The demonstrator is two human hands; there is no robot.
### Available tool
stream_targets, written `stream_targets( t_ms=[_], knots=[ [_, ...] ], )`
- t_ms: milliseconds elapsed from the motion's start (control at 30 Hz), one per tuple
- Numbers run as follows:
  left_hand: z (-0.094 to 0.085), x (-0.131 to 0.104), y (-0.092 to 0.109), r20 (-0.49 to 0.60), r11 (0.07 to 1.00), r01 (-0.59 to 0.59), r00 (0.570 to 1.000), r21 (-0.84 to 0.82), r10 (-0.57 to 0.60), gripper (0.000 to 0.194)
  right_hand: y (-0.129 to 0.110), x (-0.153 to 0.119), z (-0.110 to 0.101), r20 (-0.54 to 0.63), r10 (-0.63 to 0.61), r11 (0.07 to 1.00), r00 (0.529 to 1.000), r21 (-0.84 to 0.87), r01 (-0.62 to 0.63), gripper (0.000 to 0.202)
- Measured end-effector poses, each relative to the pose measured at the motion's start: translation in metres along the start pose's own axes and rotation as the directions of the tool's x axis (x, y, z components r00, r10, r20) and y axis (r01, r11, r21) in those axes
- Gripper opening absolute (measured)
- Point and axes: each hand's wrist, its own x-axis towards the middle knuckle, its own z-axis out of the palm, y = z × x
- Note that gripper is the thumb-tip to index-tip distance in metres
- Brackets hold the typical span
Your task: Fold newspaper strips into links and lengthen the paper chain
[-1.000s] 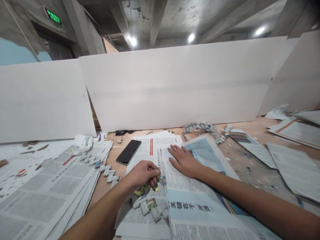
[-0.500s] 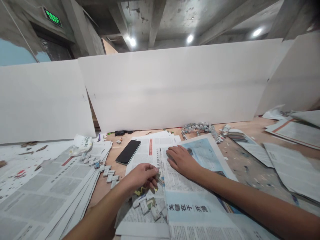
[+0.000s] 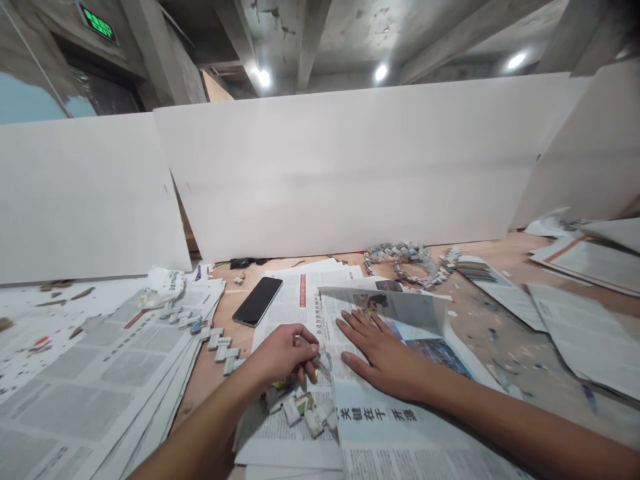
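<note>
My right hand lies flat with fingers spread on a newspaper sheet, whose far edge is lifted and folding over. To its left, my left hand is closed, thumb against the fingers. What it holds, if anything, I cannot make out; something yellow shows beneath the fingers. Just below that hand, a zigzag strip of folded paper links rests on the papers. Another such strip lies left of my left wrist.
A black phone lies beyond my left hand. Newspaper stacks are at left, more sheets at right. Coiled paper chains sit at the back before a white board. A crumpled white packet lies back left.
My right hand has come nearer to me and spread its fingers. The newspaper's far edge has risen and bent over toward me. My left hand has barely moved.
</note>
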Motion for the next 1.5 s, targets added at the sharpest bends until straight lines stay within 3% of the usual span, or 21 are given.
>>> stream_targets(
  t_ms=[433, 667, 933, 1133, 1333, 1500],
  knots=[
    [0.002, -0.002, 0.001, 0.010, 1.000, 0.024, 1.000, 0.007, -0.024, 0.036, 0.006, -0.002, 0.006, -0.071, -0.052, 0.998, 0.996, -0.040, 0.049, 0.066],
    [-0.003, -0.005, 0.003, 0.016, 0.999, 0.042, 0.999, 0.029, -0.042, 0.034, 0.002, -0.002, 0.003, -0.037, -0.036, 0.998, 0.999, -0.055, 0.034, 0.067],
    [0.005, -0.006, 0.013, 0.024, 0.994, 0.111, 0.994, -0.001, -0.111, 0.033, -0.001, -0.002, -0.001, -0.019, -0.013, 1.000, 1.000, -0.029, 0.013, 0.067],
    [0.008, -0.006, 0.005, 0.080, 0.990, 0.138, 0.987, -0.017, -0.136, 0.033, 0.003, -0.002, 0.000, -0.039, -0.026, 1.000, 0.999, -0.012, 0.025, 0.067],
    [0.012, -0.009, -0.004, 0.081, 0.991, 0.103, 0.992, -0.089, -0.096, 0.033, 0.006, -0.001, -0.007, 0.017, -0.043, 0.998, 0.999, 0.038, 0.042, 0.071],
    [0.016, -0.011, -0.001, 0.054, 0.986, 0.130, 0.991, -0.107, -0.125, 0.026, -0.008, -0.019, -0.015, 0.095, -0.021, 0.996, 0.995, 0.093, 0.012, 0.075]
  ],
)
